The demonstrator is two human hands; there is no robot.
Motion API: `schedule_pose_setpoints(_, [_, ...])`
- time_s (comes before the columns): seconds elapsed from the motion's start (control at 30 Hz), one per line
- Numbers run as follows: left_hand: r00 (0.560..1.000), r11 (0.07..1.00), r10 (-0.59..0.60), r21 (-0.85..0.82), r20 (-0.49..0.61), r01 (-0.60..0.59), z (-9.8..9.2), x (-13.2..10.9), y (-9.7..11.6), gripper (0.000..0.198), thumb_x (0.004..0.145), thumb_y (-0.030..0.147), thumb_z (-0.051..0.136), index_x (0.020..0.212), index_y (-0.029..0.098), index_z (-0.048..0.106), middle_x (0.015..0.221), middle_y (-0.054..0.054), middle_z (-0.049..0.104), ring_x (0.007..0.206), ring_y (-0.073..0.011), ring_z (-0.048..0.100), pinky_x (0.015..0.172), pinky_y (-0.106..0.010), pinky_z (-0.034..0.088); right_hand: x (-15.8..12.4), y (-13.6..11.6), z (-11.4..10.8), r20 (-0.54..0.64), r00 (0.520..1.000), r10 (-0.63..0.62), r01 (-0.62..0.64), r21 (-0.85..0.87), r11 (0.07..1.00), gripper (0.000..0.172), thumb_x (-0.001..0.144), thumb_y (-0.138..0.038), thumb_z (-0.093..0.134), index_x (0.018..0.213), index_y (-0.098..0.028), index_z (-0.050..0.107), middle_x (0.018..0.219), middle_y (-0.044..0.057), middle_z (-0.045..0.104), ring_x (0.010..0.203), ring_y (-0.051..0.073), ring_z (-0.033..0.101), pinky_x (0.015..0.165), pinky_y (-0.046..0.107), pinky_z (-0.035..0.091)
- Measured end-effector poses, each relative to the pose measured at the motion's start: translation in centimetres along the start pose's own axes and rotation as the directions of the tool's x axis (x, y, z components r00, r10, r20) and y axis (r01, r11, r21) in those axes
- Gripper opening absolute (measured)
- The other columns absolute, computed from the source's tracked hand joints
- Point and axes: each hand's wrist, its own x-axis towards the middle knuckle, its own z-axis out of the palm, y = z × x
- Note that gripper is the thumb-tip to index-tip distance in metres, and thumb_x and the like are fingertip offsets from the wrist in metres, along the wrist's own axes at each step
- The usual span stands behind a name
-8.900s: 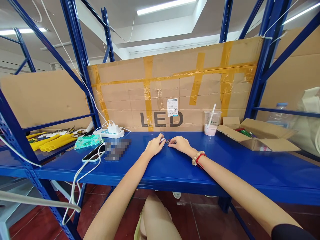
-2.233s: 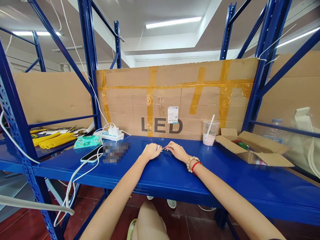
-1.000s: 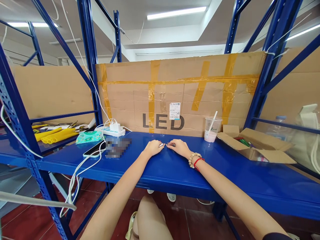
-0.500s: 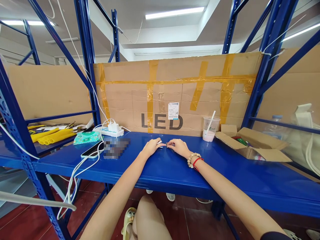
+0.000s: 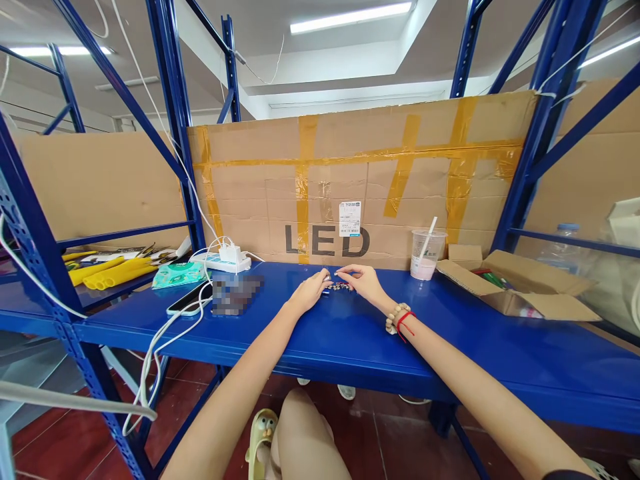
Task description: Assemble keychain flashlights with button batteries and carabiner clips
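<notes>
My left hand (image 5: 311, 291) rests at the middle of the blue shelf, fingers curled together around something too small to make out. Close beside it, my right hand (image 5: 366, 287) has thumb and index fingertips brought together near the left fingertips; whatever they pinch is too small to name. A short row of small shiny metallic pieces (image 5: 341, 286) lies on the shelf between the hands, partly hidden by the right fingers. A beaded bracelet (image 5: 395, 319) and a red cord (image 5: 404, 323) circle my right wrist.
On the left are a phone (image 5: 190, 299), white cables, a green packet (image 5: 179, 274) and a power strip (image 5: 229, 261). A plastic cup with a straw (image 5: 427, 257) and an open cardboard box (image 5: 520, 283) stand right. A cardboard sheet (image 5: 250, 193) closes the back.
My hands have come slightly apart, with the right hand raised a little. The row of small metallic pieces beneath them shows more now. The view has shifted slightly.
</notes>
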Motion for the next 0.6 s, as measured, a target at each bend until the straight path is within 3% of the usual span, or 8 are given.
schedule_pose_setpoints(0.17, [0.997, 0.992, 0.081, 0.103, -0.011, -0.079, 0.27, 0.25, -0.15, 0.02, 0.092, 0.034, 0.034, 0.094, 0.022, 0.05, 0.089, -0.002, 0.054, 0.083, -0.0167, 0.055, 0.074, -0.026, 0.043, -0.02, 0.25, -0.13, 0.058, 0.998, 0.007, -0.011, 0.056, 0.998, 0.033, 0.067, -0.043, 0.065, 0.078, -0.013, 0.07, 0.057, 0.003, 0.063, 0.039, 0.008, 0.044, 0.036, 0.021, 0.034])
schedule_pose_setpoints(0.4, [0.989, 0.988, 0.146, 0.043, -0.025, -0.145, 0.26, 0.18, -0.22, 0.018, 0.091, 0.032, 0.038, 0.092, 0.021, 0.052, 0.088, -0.001, 0.057, 0.085, -0.0159, 0.056, 0.075, -0.025, 0.043, -0.08, 0.26, -0.37, 0.137, 0.99, 0.042, -0.055, 0.089, 0.995, 0.034, 0.063, -0.044, 0.066, 0.075, -0.012, 0.068, 0.059, 0.003, 0.063, 0.04, 0.007, 0.043, 0.037, 0.02, 0.034])
schedule_pose_setpoints(0.6, [0.978, 0.975, 0.208, 0.086, -0.032, -0.205, 0.42, 0.21, 0.2, 0.021, 0.093, 0.029, 0.032, 0.097, 0.019, 0.051, 0.093, -0.004, 0.059, 0.09, -0.0167, 0.055, 0.081, -0.028, 0.043, -0.07, 0.58, -0.83, 0.16, 0.985, 0.066, -0.079, 0.073, 0.994, 0.036, 0.064, -0.047, 0.064, 0.073, -0.012, 0.066, 0.055, 0.001, 0.06, 0.04, 0.006, 0.042, 0.036, 0.019, 0.034])
